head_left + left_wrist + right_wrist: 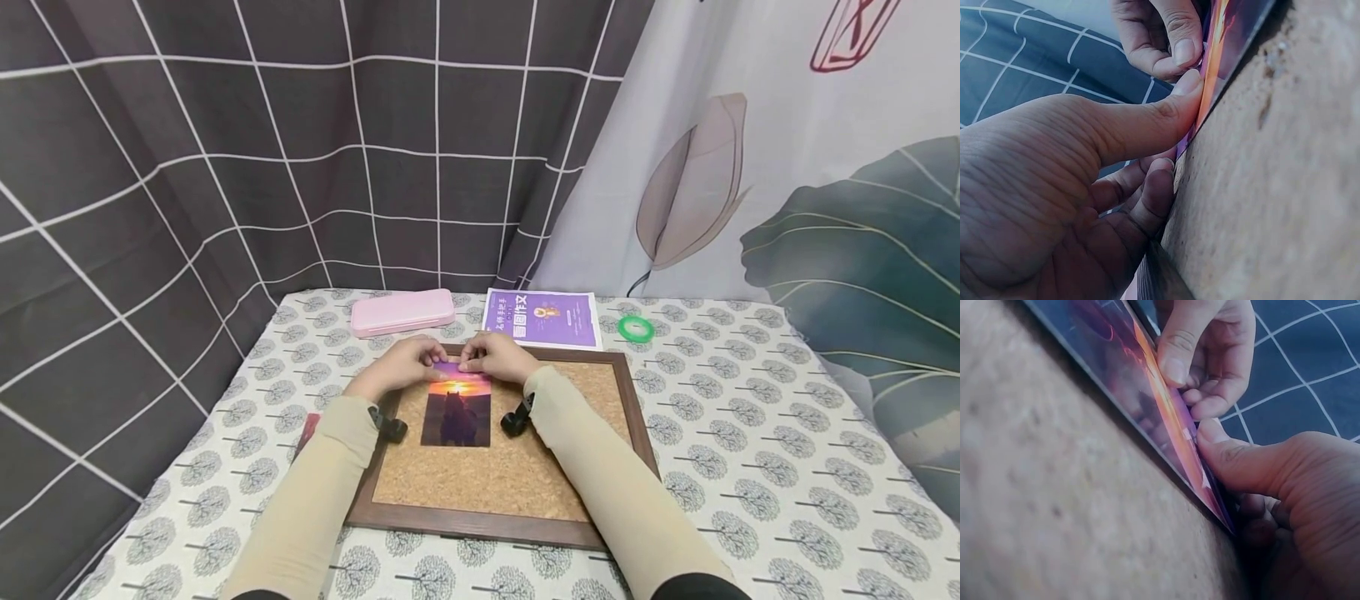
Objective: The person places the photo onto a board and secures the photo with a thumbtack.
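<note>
Fingers of your left hand (402, 364) pinch the top-left edge of the sunset photo (457, 409), thumb pressed on its face; your right hand (496, 357) pinches the top edge just beside it. That photo lies flat on the cork board (495, 475), long axis running away from you, sky end far. Beyond, a pink case (402, 312), then a purple booklet (542, 317) with Chinese lettering too small to read, then a green tape ring (635, 328).

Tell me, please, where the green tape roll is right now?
In the head view the green tape roll lies on the tablecloth at the far right, just right of the purple booklet and beyond the corkboard.
</note>
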`<state>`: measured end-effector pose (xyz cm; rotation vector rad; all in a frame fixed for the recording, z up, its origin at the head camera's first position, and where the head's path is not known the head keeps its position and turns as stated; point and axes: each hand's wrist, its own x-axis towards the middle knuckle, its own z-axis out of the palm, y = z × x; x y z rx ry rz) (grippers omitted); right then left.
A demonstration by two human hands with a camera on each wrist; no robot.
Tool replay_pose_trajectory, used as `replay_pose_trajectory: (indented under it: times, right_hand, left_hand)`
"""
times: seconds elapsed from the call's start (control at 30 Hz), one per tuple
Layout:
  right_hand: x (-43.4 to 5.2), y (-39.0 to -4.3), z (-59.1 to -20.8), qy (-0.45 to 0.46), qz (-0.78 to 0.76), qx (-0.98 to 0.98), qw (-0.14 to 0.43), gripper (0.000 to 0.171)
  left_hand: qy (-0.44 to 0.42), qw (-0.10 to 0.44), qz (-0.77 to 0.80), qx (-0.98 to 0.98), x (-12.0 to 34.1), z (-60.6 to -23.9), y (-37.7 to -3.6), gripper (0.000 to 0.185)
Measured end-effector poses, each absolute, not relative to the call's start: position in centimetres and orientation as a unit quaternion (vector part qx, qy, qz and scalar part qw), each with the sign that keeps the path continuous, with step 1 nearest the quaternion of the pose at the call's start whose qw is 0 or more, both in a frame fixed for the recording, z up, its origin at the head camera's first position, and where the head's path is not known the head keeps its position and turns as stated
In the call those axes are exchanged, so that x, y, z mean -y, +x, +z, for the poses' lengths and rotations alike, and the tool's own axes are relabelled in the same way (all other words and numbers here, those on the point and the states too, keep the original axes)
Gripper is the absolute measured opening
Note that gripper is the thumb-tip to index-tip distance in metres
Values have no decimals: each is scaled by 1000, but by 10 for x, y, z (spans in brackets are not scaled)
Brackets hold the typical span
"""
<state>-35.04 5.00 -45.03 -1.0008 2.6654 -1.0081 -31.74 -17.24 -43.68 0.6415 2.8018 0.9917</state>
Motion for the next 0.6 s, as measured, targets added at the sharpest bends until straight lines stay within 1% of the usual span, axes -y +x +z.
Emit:
replay_pose_trajectory:
  times: [0.33, 0.6]
  right_hand:
    - [-51, -348, -448, -285, -367, -881, 81, 11]
    - [-48, -346, -441, -274, -357, -889, 85, 13]
  left_hand:
    - [207, 52, 327, -920, 171, -438, -316, 26]
    - [218, 48, 323, -920, 173, -438, -318, 24]
